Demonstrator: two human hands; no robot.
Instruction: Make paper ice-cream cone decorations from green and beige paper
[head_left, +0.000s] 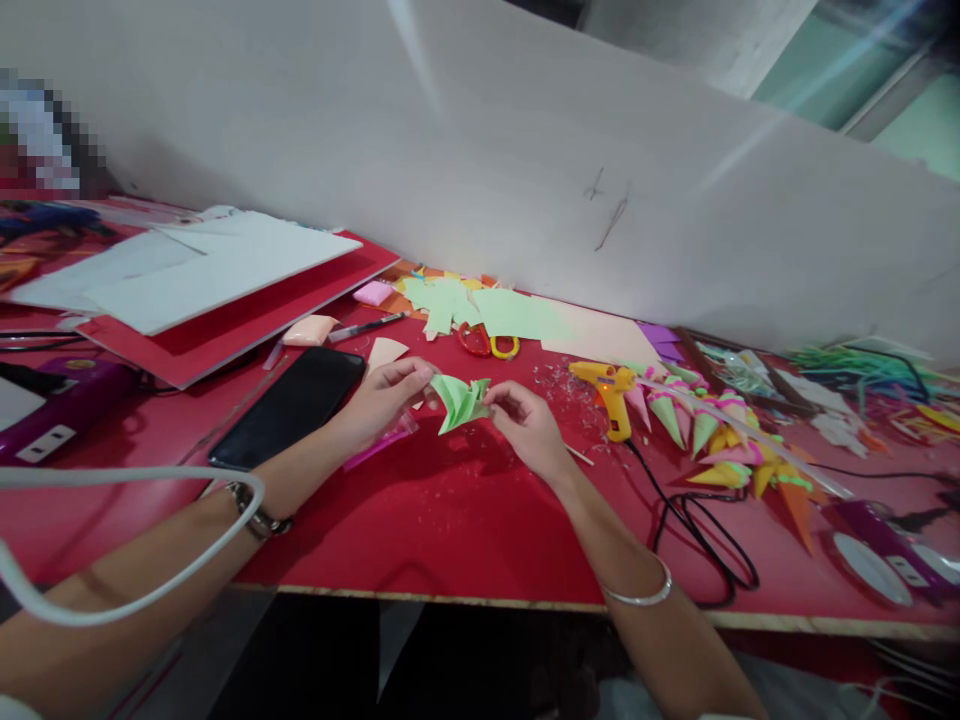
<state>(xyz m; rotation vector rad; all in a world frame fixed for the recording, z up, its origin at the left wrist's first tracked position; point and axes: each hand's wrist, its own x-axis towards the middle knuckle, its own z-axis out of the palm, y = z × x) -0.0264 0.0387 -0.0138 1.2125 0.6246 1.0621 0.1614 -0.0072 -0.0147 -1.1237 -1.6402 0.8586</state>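
Note:
A pleated piece of light green paper (459,403) is held up between both hands, above the red table. My left hand (394,398) pinches its left edge with thumb and fingers. At its right end, my right hand (525,425) grips the folds between thumb and fingertips. Beneath the left hand lies a pink packet (381,443), partly hidden. A black phone (292,405) rests beside the left forearm. Behind the paper are scissors (491,343) with red and yellow handles.
A yellow glue gun (609,390) with a black cord stands right of my hands, near colourful paper cones (705,420). Green paper sheets (514,312) lie at the back. White boards (240,265) are stacked at left. A white cable (187,475) loops over the left forearm.

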